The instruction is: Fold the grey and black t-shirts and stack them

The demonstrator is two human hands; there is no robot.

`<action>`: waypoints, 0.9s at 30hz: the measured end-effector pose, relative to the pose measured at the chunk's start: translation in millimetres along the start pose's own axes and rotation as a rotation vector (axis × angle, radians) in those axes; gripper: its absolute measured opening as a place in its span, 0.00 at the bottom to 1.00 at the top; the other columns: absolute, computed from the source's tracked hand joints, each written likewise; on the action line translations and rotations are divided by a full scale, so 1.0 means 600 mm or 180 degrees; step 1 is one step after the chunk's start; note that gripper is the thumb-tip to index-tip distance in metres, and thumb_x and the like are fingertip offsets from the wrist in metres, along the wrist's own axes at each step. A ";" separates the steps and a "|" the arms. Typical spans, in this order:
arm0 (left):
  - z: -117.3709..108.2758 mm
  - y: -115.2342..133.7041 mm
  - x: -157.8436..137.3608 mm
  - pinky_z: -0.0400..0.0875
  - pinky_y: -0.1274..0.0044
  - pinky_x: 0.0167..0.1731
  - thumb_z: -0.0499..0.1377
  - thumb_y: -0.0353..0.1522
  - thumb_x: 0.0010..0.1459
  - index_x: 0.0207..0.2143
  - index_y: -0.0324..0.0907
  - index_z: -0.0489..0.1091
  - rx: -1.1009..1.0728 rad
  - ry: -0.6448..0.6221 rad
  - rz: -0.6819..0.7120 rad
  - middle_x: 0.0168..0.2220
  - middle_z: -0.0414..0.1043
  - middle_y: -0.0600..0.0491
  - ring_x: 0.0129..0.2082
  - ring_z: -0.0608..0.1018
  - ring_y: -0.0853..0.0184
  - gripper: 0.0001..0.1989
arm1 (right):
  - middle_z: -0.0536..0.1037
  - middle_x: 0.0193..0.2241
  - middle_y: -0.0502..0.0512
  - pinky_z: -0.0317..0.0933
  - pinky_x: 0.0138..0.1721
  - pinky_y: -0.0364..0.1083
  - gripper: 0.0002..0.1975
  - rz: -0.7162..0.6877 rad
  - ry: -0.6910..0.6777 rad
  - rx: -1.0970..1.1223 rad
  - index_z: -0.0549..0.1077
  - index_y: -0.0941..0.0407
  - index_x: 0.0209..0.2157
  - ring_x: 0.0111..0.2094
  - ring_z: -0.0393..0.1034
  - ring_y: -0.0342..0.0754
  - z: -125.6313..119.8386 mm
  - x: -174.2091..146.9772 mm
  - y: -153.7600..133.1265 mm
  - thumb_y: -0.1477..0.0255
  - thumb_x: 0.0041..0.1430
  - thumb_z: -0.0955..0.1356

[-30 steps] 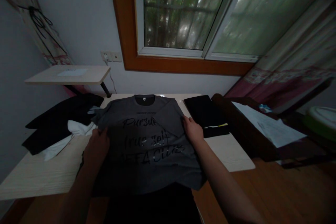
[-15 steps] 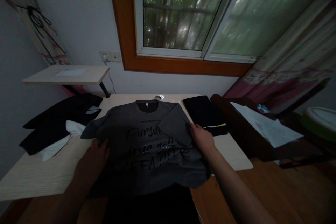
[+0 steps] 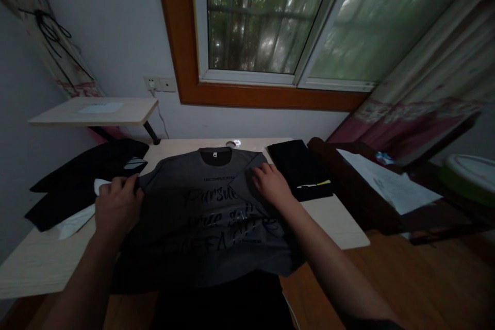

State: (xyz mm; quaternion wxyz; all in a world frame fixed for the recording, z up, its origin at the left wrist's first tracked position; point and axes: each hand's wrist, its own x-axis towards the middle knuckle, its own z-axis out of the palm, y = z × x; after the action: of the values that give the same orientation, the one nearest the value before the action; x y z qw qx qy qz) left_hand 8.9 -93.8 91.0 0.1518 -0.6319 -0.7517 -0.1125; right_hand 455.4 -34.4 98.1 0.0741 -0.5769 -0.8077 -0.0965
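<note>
A dark grey T-shirt [image 3: 209, 216] lies front up with its collar at the far side and black lettering across the chest. Its right sleeve is folded inward over the chest, and the lower hem hangs past the near table edge. My left hand [image 3: 118, 203] has its fingers curled over the left sleeve, gripping the cloth and covering most of that sleeve. My right hand [image 3: 273, 185] rests on the folded right sleeve near the shoulder, fingers stretched out and pressing on the fabric.
Dark clothes [image 3: 77, 180] with a white piece lie on the left of the table [image 3: 34, 263], below a raised shelf [image 3: 96, 111]. Folded black clothing [image 3: 297, 165] lies at the right. Beyond it, a brown chair-like piece [image 3: 348, 185] bears paper sheets [image 3: 386, 180].
My left hand has moved up and left onto the left sleeve. My right hand has shifted inward and away from me, from the folded sleeve's outer edge to near the shoulder.
</note>
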 end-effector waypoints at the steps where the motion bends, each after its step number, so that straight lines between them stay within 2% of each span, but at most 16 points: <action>1: 0.004 -0.004 0.004 0.67 0.57 0.47 0.49 0.40 0.67 0.65 0.40 0.66 0.0041 -0.0066 -0.0054 0.56 0.69 0.35 0.53 0.69 0.41 0.28 | 0.73 0.56 0.65 0.61 0.59 0.54 0.21 -0.0087 0.0032 0.0124 0.71 0.55 0.61 0.58 0.65 0.60 0.011 0.008 -0.007 0.65 0.72 0.63; 6: 0.030 -0.027 0.009 0.68 0.58 0.46 0.49 0.43 0.66 0.66 0.37 0.63 0.0086 -0.0372 -0.0416 0.56 0.69 0.34 0.54 0.69 0.40 0.30 | 0.60 0.71 0.64 0.53 0.68 0.59 0.31 -0.0193 -0.0131 0.0514 0.61 0.55 0.70 0.71 0.51 0.62 0.082 0.021 -0.038 0.56 0.72 0.62; 9: 0.045 -0.048 0.012 0.68 0.59 0.48 0.47 0.45 0.67 0.57 0.35 0.69 0.0026 -0.0451 -0.0429 0.51 0.72 0.35 0.52 0.71 0.43 0.28 | 0.56 0.73 0.62 0.47 0.70 0.61 0.31 -0.0091 -0.0258 0.0635 0.60 0.54 0.71 0.73 0.46 0.61 0.111 0.012 -0.045 0.55 0.74 0.59; 13: 0.048 -0.073 0.033 0.65 0.58 0.53 0.45 0.44 0.69 0.46 0.37 0.74 -0.0188 -0.0363 -0.0242 0.45 0.74 0.39 0.50 0.74 0.48 0.25 | 0.54 0.73 0.61 0.43 0.72 0.61 0.30 -0.0063 -0.0296 0.0708 0.60 0.53 0.71 0.74 0.43 0.59 0.119 0.009 -0.044 0.55 0.75 0.58; 16: 0.034 -0.082 0.062 0.66 0.62 0.53 0.46 0.44 0.68 0.46 0.37 0.74 -0.0577 -0.0102 -0.0415 0.45 0.74 0.42 0.50 0.75 0.52 0.24 | 0.54 0.73 0.60 0.42 0.72 0.61 0.30 -0.0057 -0.0388 0.0706 0.61 0.53 0.71 0.75 0.42 0.59 0.116 0.015 -0.042 0.55 0.75 0.58; 21: -0.004 -0.080 0.121 0.69 0.68 0.49 0.49 0.46 0.68 0.54 0.37 0.71 -0.1168 0.0039 -0.1000 0.47 0.76 0.48 0.44 0.75 0.59 0.26 | 0.53 0.74 0.59 0.41 0.72 0.61 0.31 -0.0058 -0.0460 0.0682 0.60 0.53 0.71 0.75 0.41 0.58 0.117 0.028 -0.040 0.54 0.75 0.57; 24: -0.030 -0.072 0.154 0.68 0.67 0.51 0.51 0.47 0.67 0.55 0.36 0.72 -0.1112 0.0007 -0.0975 0.47 0.77 0.49 0.43 0.74 0.61 0.27 | 0.54 0.74 0.59 0.41 0.72 0.61 0.30 -0.0060 -0.0416 0.0697 0.60 0.52 0.71 0.75 0.42 0.58 0.120 0.030 -0.040 0.55 0.75 0.57; 27: -0.054 -0.063 0.180 0.67 0.66 0.52 0.53 0.46 0.66 0.53 0.36 0.74 -0.1033 -0.0216 -0.0748 0.45 0.77 0.50 0.42 0.73 0.61 0.26 | 0.55 0.73 0.59 0.41 0.72 0.61 0.30 -0.0052 -0.0340 0.0709 0.61 0.52 0.71 0.74 0.44 0.58 0.124 0.030 -0.040 0.55 0.75 0.58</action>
State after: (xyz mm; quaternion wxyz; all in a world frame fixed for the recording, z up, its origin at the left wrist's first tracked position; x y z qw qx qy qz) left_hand -42.0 -13.5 162.0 0.0083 -0.5594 -0.7970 -0.2277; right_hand 426.0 -7.6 28.5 0.0939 -0.5628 -0.8209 0.0241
